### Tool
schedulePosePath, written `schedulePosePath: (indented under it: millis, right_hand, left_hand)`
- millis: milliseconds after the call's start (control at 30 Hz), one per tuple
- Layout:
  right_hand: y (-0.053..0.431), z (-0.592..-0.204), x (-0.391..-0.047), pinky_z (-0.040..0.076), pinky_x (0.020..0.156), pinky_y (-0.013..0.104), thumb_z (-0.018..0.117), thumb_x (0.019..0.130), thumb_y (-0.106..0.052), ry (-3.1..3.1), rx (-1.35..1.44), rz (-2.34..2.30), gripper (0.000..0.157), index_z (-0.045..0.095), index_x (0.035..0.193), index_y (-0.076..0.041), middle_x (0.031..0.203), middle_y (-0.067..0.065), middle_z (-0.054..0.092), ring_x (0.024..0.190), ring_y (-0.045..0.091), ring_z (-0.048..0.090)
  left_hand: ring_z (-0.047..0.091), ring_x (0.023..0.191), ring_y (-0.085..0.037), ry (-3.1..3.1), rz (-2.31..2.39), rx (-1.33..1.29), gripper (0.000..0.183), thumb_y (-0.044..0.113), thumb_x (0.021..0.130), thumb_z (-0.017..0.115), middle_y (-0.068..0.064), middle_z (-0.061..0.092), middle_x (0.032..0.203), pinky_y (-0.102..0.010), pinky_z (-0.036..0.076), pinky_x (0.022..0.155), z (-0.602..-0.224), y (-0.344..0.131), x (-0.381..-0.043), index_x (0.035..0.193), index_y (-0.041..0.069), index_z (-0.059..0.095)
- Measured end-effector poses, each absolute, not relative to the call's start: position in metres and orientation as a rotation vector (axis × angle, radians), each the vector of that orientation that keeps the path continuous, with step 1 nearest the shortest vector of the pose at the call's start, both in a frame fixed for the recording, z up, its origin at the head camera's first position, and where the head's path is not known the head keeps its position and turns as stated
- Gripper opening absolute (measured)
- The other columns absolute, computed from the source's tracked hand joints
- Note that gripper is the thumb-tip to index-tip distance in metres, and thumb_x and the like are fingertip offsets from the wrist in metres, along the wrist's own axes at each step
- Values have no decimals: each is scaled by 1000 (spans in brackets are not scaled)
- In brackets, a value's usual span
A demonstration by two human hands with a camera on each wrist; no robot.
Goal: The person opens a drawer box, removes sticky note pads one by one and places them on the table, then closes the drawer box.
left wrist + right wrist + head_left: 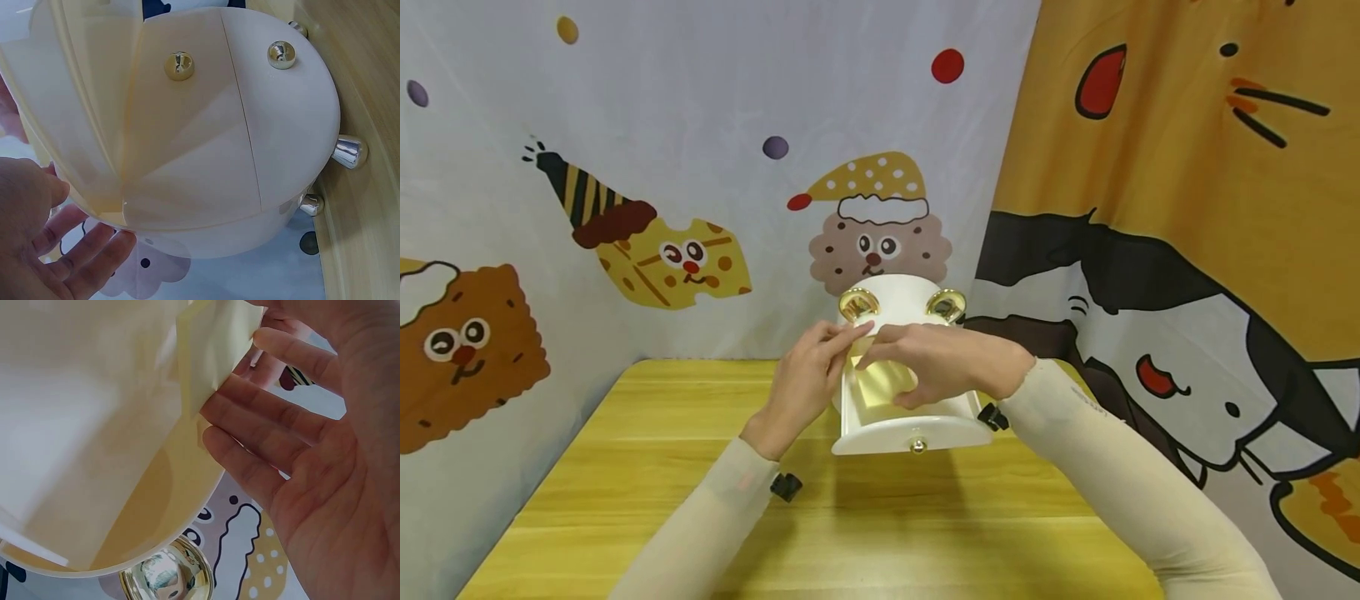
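Observation:
A white rounded box with two gold ear-shaped ornaments (946, 306) stands on the table, its upper compartment open toward me. My right hand (936, 358) reaches into this opening from the right. Its thumb and fingers curve around a pale yellow square pad (215, 353), with fingertips along the pad's edge in the right wrist view. At the box's left rim is my left hand (805, 375), index finger stretched along the edge. From the left wrist view, its lower fingers (94, 256) lie lightly bent against the outside wall. The box front (187, 125) carries gold knobs.
A wood-grain table (700, 483) lies under both forearms. Gold feet (350, 151) support the box. Behind the table hangs a white cloth (700, 125) printed with cartoon figures; an orange cartoon curtain (1150, 167) covers the right side.

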State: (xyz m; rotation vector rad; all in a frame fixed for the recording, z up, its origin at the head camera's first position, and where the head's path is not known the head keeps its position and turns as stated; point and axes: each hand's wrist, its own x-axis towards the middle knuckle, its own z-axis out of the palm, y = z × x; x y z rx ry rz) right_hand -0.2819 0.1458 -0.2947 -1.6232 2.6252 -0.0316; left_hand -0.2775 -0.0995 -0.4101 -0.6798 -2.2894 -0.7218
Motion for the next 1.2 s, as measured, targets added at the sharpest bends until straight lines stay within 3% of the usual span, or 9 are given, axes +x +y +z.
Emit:
schedulePosePath:
  millis: [300,633,1200]
  right_hand:
    - [152,-293,-277,65,114,44,96,98,-25,2668,-1688,-125,64,71,156,-18,155,7,70,131,24,75]
    - [160,-290,-270,67,105,43,94,100,-26,2713,-1730,-242,63,70,156,-16,152,9,70,120,22,75]
    - [182,-296,-256,68,96,40,94,98,-26,2821,-1805,-337,61,72,153,-15,149,8,72,116,19,74]
  left_hand:
    - [67,90,-23,-2287,-728,-678,45,9,119,68,-10,76,125,-32,55,66,-414,-100,-280,157,31,76]
    - [70,94,-24,-2293,-731,-676,46,7,118,68,-11,76,128,-33,57,67,-413,-100,-281,157,31,76]
    - [71,94,-24,-2257,-723,-691,46,8,117,70,-11,77,126,-34,59,68,-414,-101,-280,157,30,76]
